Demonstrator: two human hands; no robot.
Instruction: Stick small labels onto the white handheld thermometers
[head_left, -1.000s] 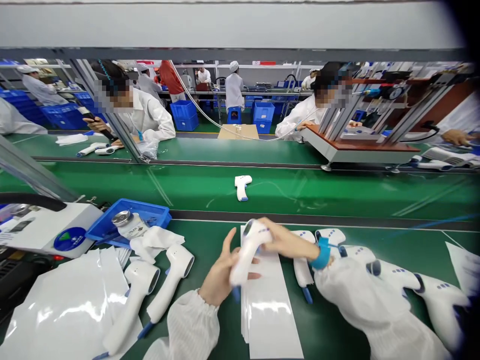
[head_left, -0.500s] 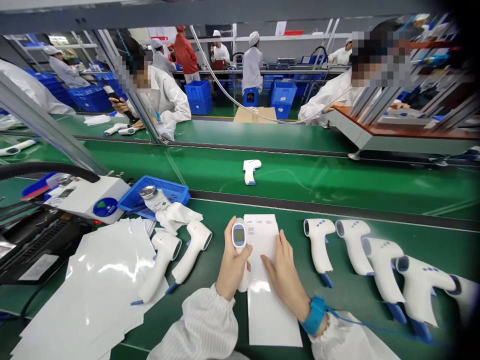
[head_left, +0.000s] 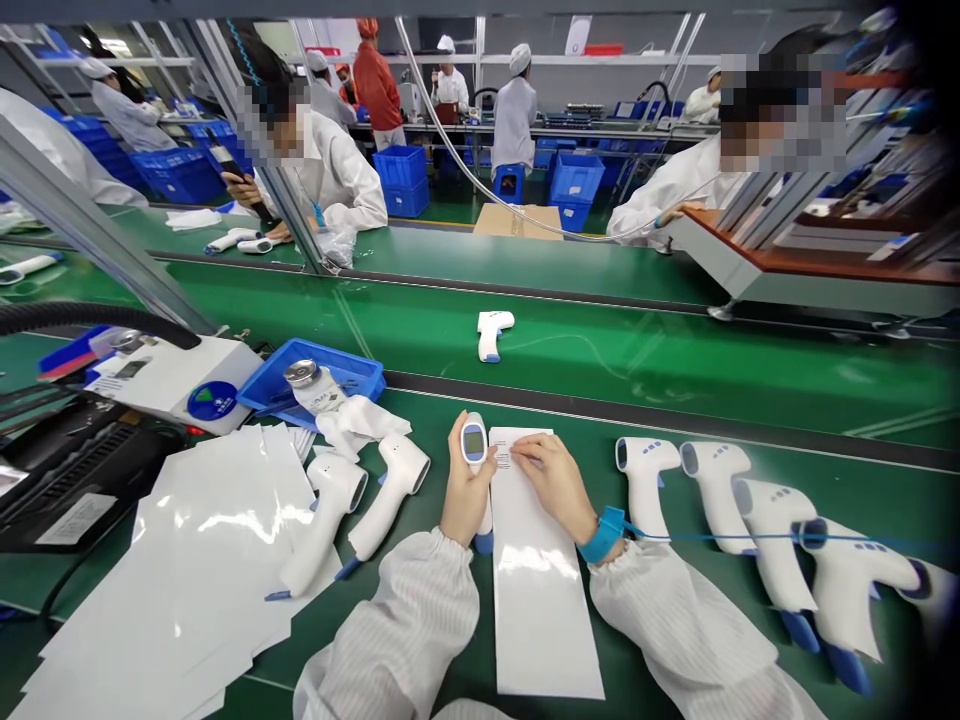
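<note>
My left hand [head_left: 466,488] is wrapped round a white and blue infrared thermometer [head_left: 474,440], its small grey screen facing me. Flat on the green bench beside it lies a long glossy white label sheet [head_left: 536,600] with small printed lines near its top. My right hand [head_left: 559,480], in a blue wrist strap [head_left: 602,535], has thumb and fingers pinched together at those printed lines. Whatever lies between the fingertips is too small to make out. Several white thermometers [head_left: 646,480] lie in a row to the right, and two more [head_left: 394,490] rest to the left.
Glossy white sheets [head_left: 202,560] are spread at left. Behind them are a blue tray [head_left: 360,375] with a metal-topped bottle, and a white device [head_left: 180,385]. One thermometer [head_left: 493,335] lies on the green conveyor [head_left: 420,330]. Co-workers sit across the line.
My right hand has moved up and left from the sheet's right edge to its printed lines, and its fingers have come together. The thermometer stays in my left hand.
</note>
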